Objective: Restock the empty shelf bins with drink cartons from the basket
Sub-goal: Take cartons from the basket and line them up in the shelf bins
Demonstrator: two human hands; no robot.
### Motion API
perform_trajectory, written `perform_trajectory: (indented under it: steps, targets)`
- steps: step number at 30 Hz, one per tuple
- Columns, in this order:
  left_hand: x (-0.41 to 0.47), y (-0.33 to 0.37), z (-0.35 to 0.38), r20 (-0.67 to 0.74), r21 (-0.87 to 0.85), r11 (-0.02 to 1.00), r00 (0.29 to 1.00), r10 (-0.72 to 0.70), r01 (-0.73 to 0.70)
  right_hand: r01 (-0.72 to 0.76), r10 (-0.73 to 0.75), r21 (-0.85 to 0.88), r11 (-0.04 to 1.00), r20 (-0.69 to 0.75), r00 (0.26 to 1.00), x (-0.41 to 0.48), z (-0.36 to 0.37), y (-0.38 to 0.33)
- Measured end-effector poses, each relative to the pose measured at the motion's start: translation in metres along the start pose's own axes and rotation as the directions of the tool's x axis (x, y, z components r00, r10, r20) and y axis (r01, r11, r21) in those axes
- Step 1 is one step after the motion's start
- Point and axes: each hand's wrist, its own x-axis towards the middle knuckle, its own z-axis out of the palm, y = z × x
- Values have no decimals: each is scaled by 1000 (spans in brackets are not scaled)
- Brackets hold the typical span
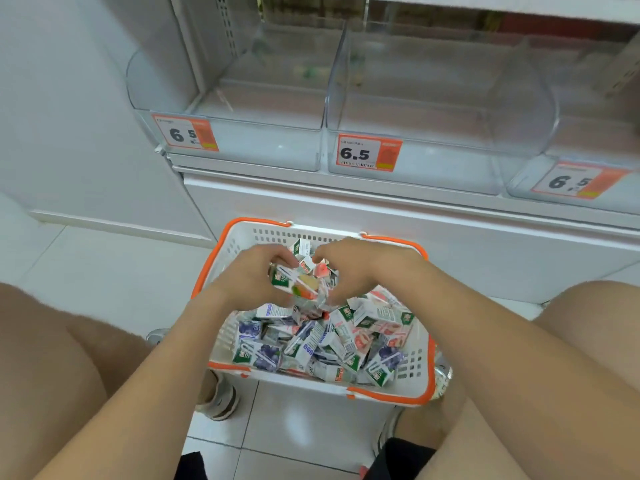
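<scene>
A white basket (412,379) with orange rim and handles stands on the floor between my knees, full of several small drink cartons (332,337) in blue, green and pink prints. My left hand (251,277) and my right hand (349,268) reach into the far half of the basket and together clasp a bunch of cartons (304,284) between them. Above, three clear plastic shelf bins stand with nothing in them: the left bin (239,133), the middle bin (433,140), the right bin (588,168), which is only partly in view.
Orange price tags reading 6.5 hang on the bin fronts (369,154). A white cabinet ledge (381,202) juts out below the bins, just behind the basket. White wall panel at left, tiled floor (298,427) under me, my shoes beside the basket.
</scene>
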Motion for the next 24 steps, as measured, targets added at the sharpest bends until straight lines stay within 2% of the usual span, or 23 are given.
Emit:
perform_trajectory:
  steps: [2, 4, 8, 10, 12, 15, 20, 22, 24]
  targets:
    - [0, 18, -19, -24, -285, 958, 999, 32, -37, 38, -37, 50, 998, -20, 999, -12, -27, -6]
    - [4, 28, -31, -58, -472, 879, 997, 43, -65, 61, -57, 33, 998, -103, 993, -13, -51, -11]
    - [27, 41, -42, -139, -653, 748, 990, 34, -118, 44, -57, -54, 998, -255, 965, 6, -86, -8]
    - [44, 43, -45, -189, -707, 691, 982, 20, -150, 67, -58, 18, 998, -318, 946, 16, -96, 4]
    - [61, 46, -50, -212, -734, 653, 976, 39, -186, 110, -36, 171, 979, -385, 922, 19, -100, 16]
    - [78, 63, -57, -201, -700, 686, 977, 76, -197, 153, 22, 317, 936, -485, 874, 10, -86, 33]
    - [89, 113, -64, -171, -574, 781, 969, 179, -246, 237, 102, 444, 864, -616, 781, -13, -59, 51]
    - [87, 129, -64, -215, -523, 801, 954, 209, -293, 286, 94, 454, 844, -649, 755, -24, -61, 53]
    - [85, 137, -63, -276, -531, 779, 937, 215, -335, 346, 104, 489, 801, -682, 724, -31, -67, 49]
